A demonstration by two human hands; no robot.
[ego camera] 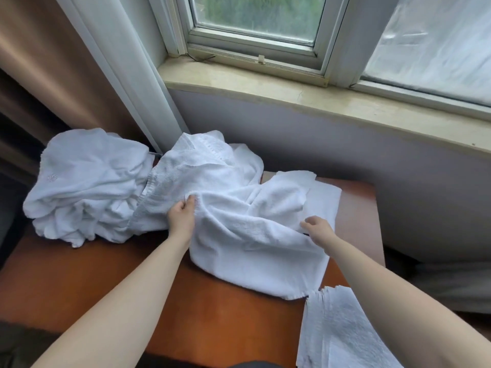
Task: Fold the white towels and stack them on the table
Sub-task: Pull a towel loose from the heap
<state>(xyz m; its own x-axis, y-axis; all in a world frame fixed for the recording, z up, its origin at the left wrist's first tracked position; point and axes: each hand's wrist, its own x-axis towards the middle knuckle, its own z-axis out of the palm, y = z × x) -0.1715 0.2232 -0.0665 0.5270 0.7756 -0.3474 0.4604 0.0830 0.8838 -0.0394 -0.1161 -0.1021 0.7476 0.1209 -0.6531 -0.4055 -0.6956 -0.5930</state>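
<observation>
Two hands in my view, both on towels. My left hand (pixel 181 217) has thumb and fingers curled, pinching a raised fold of the spread towel (pixel 249 240) at its upper left part. My right hand (pixel 317 231) sits at the right side of that same towel, fingers bent down onto the cloth; I cannot tell whether they pinch it or only press, the fingertips are hidden from me. The hands are well apart, the towel's middle between them.

Towel count: I make out four white cloth groups. One, the spread towel, rumpled, lying across the table (pixel 87 282) from centre toward the near right edge. Two, a flat folded towel (pixel 322 200) under and behind the spread one, at the far right of the table, its corner showing. Three, a towel at the near right corner (pixel 342 333), hanging over the table edge toward me, just beside the spread towel's lower hem. Four, an unfolded heap (pixel 87 184) at the far left of the table, bulging past the left edge; how many towels are in it I cannot tell. A ribbed piece (pixel 196 160) rises between heap and spread towel, touching both; I cannot say which it belongs to.

Table is one, orange-brown, bare in the near left part. Beyond it: one stone windowsill (pixel 305 95), a window (pixel 255 19) above it, one brown curtain (pixel 45 65) at left.
</observation>
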